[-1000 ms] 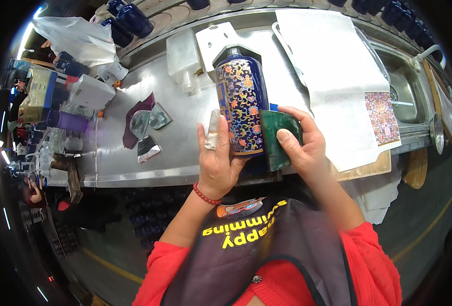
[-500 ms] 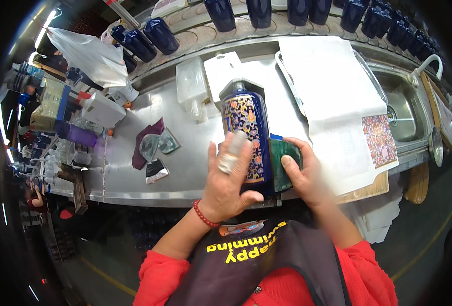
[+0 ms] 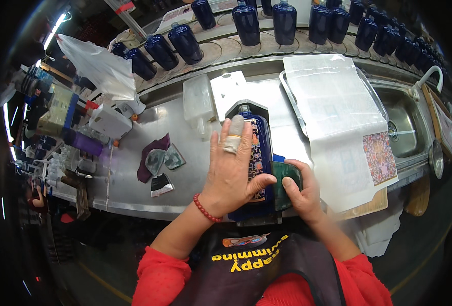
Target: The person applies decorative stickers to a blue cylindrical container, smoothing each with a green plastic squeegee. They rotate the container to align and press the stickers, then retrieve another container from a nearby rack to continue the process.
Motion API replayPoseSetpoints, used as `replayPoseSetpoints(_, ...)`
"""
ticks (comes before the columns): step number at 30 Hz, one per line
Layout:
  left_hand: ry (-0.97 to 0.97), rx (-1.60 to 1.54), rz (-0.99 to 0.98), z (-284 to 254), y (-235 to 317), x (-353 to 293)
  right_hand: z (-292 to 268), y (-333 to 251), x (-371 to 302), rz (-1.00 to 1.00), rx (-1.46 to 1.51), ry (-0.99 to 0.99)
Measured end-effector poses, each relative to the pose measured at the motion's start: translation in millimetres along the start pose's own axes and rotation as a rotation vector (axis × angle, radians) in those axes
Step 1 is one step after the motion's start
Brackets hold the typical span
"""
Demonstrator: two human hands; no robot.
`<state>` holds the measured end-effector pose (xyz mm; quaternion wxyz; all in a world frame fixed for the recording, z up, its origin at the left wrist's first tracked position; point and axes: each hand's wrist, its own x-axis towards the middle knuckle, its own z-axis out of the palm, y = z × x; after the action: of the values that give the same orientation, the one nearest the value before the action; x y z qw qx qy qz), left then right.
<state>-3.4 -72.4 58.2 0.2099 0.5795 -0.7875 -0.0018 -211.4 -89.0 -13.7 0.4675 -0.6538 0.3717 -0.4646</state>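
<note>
A dark blue glass bottle [image 3: 266, 153] lies on its back in a holder at the table's front edge, its neck pointing away from me. On its front sits a patterned floral decal [image 3: 257, 158] in gold, orange and blue. My left hand [image 3: 227, 168] rests flat over the decal, fingers stretched; one finger has a pale wrapping [image 3: 233, 133], and a red bead bracelet is at the wrist. My right hand [image 3: 303, 191] grips a dark green squeegee-like scraper [image 3: 284, 184] beside the bottle's right side. Part of the decal is hidden under my left hand.
Left of the bottle lie purple and grey-green scraps [image 3: 157, 160]. Behind are a clear plastic container [image 3: 197, 97] and blue bottles [image 3: 246, 25] on a curved conveyor. To the right, white decal sheets [image 3: 333, 127] cover a tray beside a sink [image 3: 404, 117].
My left hand has moved up along the bottle and now lies over more of the decal. The right hand keeps the scraper at the bottle's side. The whole view has shifted slightly.
</note>
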Motion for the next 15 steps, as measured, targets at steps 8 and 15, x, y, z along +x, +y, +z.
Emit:
replayPoseSetpoints(8,-0.069,0.179,0.101,1,12,27,-1,-2,0,0.069,0.044,-0.029)
replayPoseSetpoints(15,0.13,0.009,0.04,0,17,-10,-5,0,-1,0.131,0.106,-0.08)
